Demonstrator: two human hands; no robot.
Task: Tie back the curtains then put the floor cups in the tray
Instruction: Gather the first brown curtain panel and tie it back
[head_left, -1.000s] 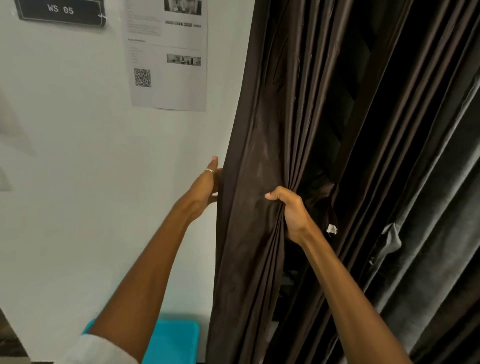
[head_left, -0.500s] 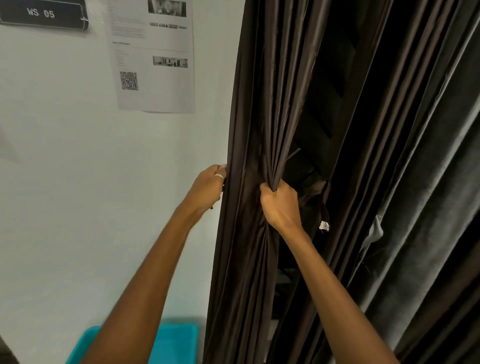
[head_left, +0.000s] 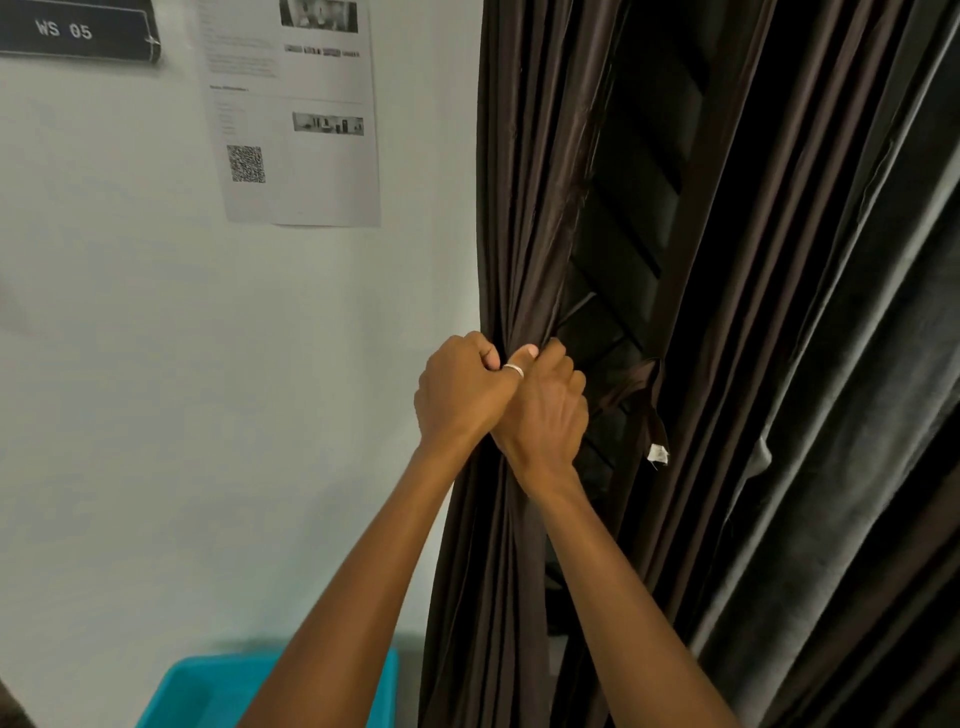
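Left hand (head_left: 460, 395) and right hand (head_left: 545, 415) both clench the gathered dark brown satin curtain (head_left: 524, 208) at frame centre. It looks soft, light and slippery, so the bunched waist seems the surest hold. A turquoise plastic tray (head_left: 208, 670) sits lower left, its contents mostly hidden.

A single head-worn wide-angle view looks forward and slightly down along both forearms, close to the wall (head_left: 156, 364) and curtain (head_left: 524, 156). The left grip (head_left: 460, 395) and right grip (head_left: 545, 410) sit mid-frame, with the tray (head_left: 208, 696) below and to their left, cut by the bottom edge.
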